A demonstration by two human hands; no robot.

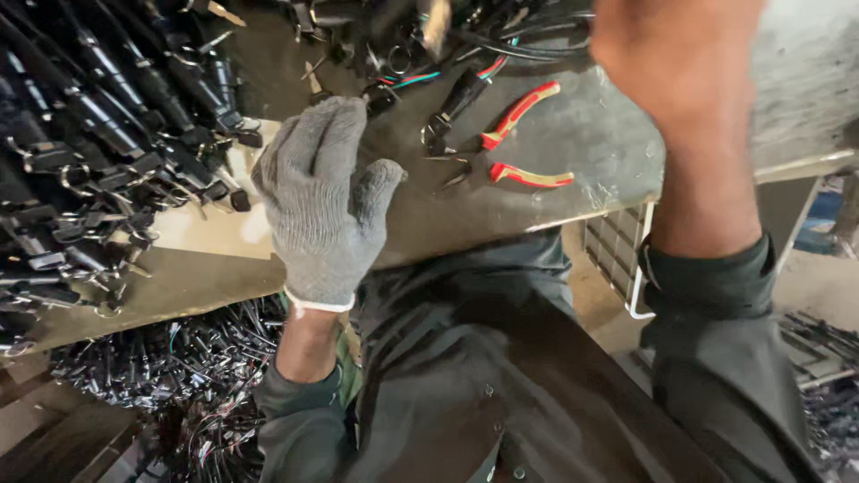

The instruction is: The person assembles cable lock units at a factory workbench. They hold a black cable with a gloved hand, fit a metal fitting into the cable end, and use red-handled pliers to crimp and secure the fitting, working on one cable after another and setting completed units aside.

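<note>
Item: my dark work jacket [465, 394], nearest, filling the lower middle of the view.

Item: loose heap of black cable parts [170, 367] with thin coloured wires, on the floor at my lower left, under the bench edge. A second, smaller heap [823, 349] lay at the lower right.

Item: white wire crate [617, 259], below the bench edge to my right; contents could not be told.

Item: my left hand [322, 201], in a grey knit glove, raised above the bench [573, 152] with its back toward me, fingers loosely spread and bent, gripping nothing that I could see.

Item: my right hand [671, 54], bare, lifted high and blurred at the top right; whether it was clenched or grasped anything I could not tell. Its forearm covered part of the bench's right side.

Item: pliers with red and yellow handles [519, 143], lying on the grey bench top with handles apart, between my two hands and touching neither. Nearest thing to the gloved hand.

Item: black-handled tool [456, 103], just beyond the pliers, beside red, green and black wires [447, 72].

Item: large pile of black connectors with metal rings [89, 143], covering the bench's left side, just left of the gloved hand, over a pale board [215, 233].

Item: tangle of black cables [501, 36], farthest, along the bench's back edge.
</note>
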